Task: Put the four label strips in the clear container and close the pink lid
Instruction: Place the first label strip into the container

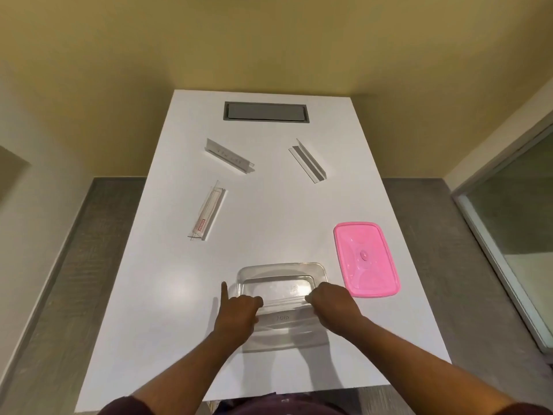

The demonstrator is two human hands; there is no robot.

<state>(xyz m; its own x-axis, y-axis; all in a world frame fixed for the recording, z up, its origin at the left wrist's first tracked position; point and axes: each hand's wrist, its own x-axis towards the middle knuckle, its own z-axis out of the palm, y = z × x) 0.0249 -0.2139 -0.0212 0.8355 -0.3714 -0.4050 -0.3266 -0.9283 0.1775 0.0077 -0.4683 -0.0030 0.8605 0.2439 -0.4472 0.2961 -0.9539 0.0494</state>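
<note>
Clear plastic is what both hands are busy with: a label strip is held crosswise over the near end of the clear container, which sits open near the front of the white tabletop. The left hand pinches the strip's left end with curled fingers, its index finger pointing away along the container's left side. The right hand has its fingers clenched on the strip's right end. Faint writing shows on the strip (too blurred to read).

Just to the right of the container, touching or nearly so, the pink lid lies flat on the tabletop, off the container.

Three more strips lie well apart farther back: one with a red mark on the left, angled lengthwise; one with faint writing beyond it; and a third clear strip at the back right, tilted diagonally.

At the far end of the tabletop a grey hatch is set into the surface.
</note>
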